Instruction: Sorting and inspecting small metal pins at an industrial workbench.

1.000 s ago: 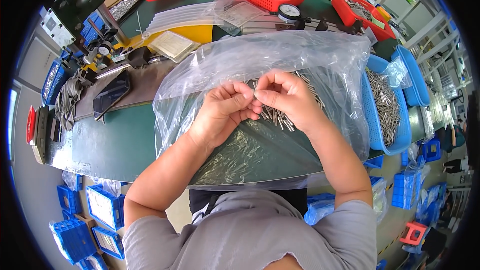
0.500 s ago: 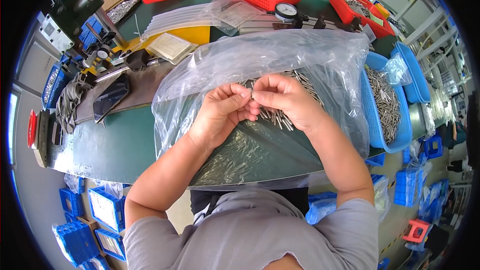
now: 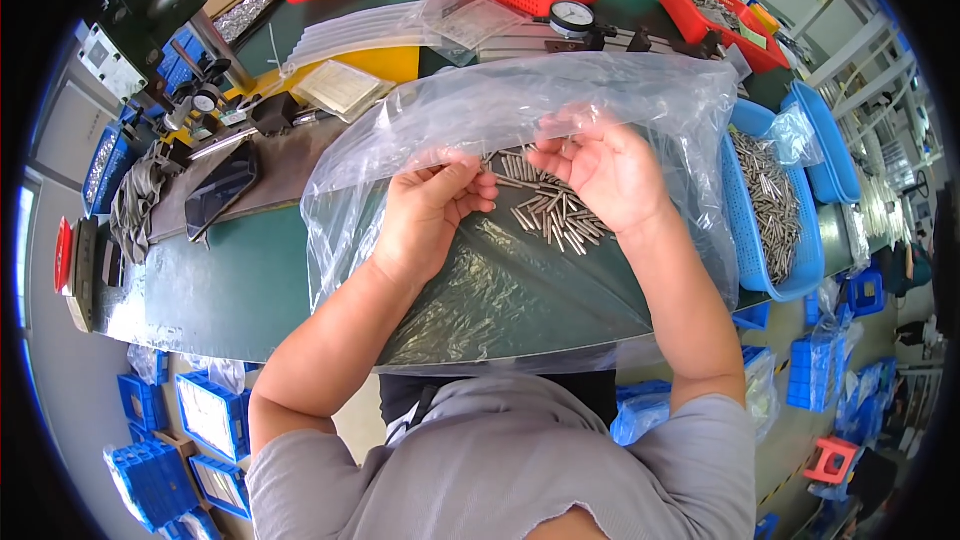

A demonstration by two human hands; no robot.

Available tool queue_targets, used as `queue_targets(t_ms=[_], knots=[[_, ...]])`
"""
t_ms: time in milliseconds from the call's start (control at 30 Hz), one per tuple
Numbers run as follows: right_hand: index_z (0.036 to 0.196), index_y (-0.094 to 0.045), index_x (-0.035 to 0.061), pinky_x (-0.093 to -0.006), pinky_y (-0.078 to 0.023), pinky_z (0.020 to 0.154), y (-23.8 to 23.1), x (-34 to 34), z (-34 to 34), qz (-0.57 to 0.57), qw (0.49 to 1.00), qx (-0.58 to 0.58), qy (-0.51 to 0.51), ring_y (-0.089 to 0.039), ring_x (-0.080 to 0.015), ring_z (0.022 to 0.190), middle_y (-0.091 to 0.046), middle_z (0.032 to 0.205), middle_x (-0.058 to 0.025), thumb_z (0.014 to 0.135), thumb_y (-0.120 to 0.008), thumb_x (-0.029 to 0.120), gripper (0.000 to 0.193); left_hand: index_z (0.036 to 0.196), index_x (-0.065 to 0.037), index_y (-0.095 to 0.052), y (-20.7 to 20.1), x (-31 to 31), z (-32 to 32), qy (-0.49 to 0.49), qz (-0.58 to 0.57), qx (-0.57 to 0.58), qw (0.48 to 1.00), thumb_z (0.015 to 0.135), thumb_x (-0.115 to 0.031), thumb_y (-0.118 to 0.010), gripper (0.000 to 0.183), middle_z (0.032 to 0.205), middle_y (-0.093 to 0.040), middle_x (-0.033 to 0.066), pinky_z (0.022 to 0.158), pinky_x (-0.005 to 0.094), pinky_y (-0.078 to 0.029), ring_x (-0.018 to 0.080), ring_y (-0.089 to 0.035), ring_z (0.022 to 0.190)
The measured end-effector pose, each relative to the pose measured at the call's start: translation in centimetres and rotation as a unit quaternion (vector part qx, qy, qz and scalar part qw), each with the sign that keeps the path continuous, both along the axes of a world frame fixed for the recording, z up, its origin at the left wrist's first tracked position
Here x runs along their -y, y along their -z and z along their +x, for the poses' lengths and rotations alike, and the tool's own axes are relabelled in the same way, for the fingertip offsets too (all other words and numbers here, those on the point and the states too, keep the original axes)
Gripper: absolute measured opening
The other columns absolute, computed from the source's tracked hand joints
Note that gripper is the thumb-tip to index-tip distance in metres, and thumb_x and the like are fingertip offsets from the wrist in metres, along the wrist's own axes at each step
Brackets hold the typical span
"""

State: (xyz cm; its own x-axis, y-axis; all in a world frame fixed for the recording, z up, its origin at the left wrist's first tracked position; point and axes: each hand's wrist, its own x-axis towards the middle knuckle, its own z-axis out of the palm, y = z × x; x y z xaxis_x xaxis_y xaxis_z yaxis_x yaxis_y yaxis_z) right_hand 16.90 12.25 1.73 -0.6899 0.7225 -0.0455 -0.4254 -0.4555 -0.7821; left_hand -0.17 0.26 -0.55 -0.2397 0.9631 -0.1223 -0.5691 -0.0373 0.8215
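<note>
A large clear plastic bag (image 3: 420,118) lies over the bench in front of me, with a loose heap of short metal pins (image 3: 562,212) at its middle. Over the left side of the heap, my left hand (image 3: 428,215) is closed, thumb against fingers. What it pinches, if anything, cannot be made out. To the right, my right hand (image 3: 618,175) is open, its fingers apart and loosely curled above the pins. The fingertips of both hands reach in under the raised film of the bag, which blurs them.
A blue basket (image 3: 808,265) full of pins stands right, beside another blue basket (image 3: 838,175). Red baskets (image 3: 535,2) line the back. A dial gauge (image 3: 571,19) stands behind the bag. Left are a phone (image 3: 222,190), a grey cloth (image 3: 140,202) and a gauge stand (image 3: 215,50).
My hands have moved apart from where their fingertips met. The right hand has opened and shifted right and away from me; the left has drawn slightly left. More pins show between them.
</note>
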Motion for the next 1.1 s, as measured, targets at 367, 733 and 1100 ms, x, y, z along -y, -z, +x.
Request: queue_targets(t_ms=[367, 733, 1100], knots=[[0.088, -0.066, 0.0102, -0.0354, -0.047, 0.06, 2.3, 1.9, -2.0, 0.641, 0.662, 0.372, 0.11, -0.06, -0.0263, 0.07, -0.061, 0.076, -0.0087, 0.071, -0.068, 0.011, 0.017, 0.088, -0.001, -0.06, -0.2, 0.1, -0.1, -0.014, 0.006, 0.033, 0.999, 0.087, -0.007, -0.056, 0.008, 0.081, -0.063, 0.0112, 0.067, 0.0288, -0.051, 0.0183, -0.061, 0.072], [0.078, -0.06, 0.0063, -0.0393, -0.049, 0.063, 1.0, 2.8, -1.6, 0.679, 0.593, 0.432, -0.002, -0.061, -0.0294, 0.073, -0.06, 0.078, -0.0091, 0.074, -0.067, 0.017, 0.013, 0.091, -0.002, -0.06, -0.1, 0.2, -0.1, -0.009, 0.012, 0.015, 1.0, 0.088, -0.01, -0.054, 0.011, 0.082, -0.062, 0.0109, 0.068, 0.0294, -0.049, 0.0185, -0.06, 0.073], [0.078, -0.058, 0.0048, -0.0403, -0.049, 0.062, 1.8, 2.8, -1.6, 0.758, 0.524, 0.387, 0.034, -0.061, -0.0297, 0.072, -0.057, 0.073, -0.0102, 0.074, -0.065, 0.014, 0.012, 0.088, -0.004, -0.06, -0.1, 0.1, -0.2, 0.01, 0.015, 0.023, 1.0, 0.087, -0.01, -0.057, 0.006, 0.082, -0.064, 0.0105, 0.066, 0.0279, -0.05, 0.0169, -0.061, 0.072]])
